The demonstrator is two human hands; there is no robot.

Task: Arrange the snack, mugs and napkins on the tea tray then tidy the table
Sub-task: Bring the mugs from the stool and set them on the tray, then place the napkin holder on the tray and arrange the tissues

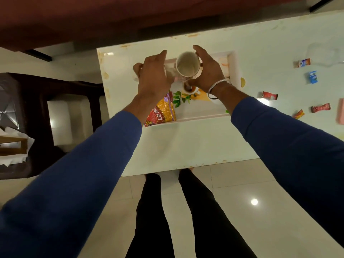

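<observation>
A white tea tray (201,116) with a printed cup-and-leaf picture lies on the white table (186,146). A red and yellow snack packet (163,112) rests in the tray's near left corner. My right hand (206,71) grips a white mug (187,67), empty inside, at the tray's far side. My left hand (154,75) reaches over the far left of the tray and covers a second mug (137,68), of which only a small part shows. I see no napkins on the tray.
Several small candy wrappers (270,95) lie scattered on the table to the right, with a pink object (341,110) at the frame edge. A dark wooden chair (52,101) stands left of the table. My legs are at the table's near edge.
</observation>
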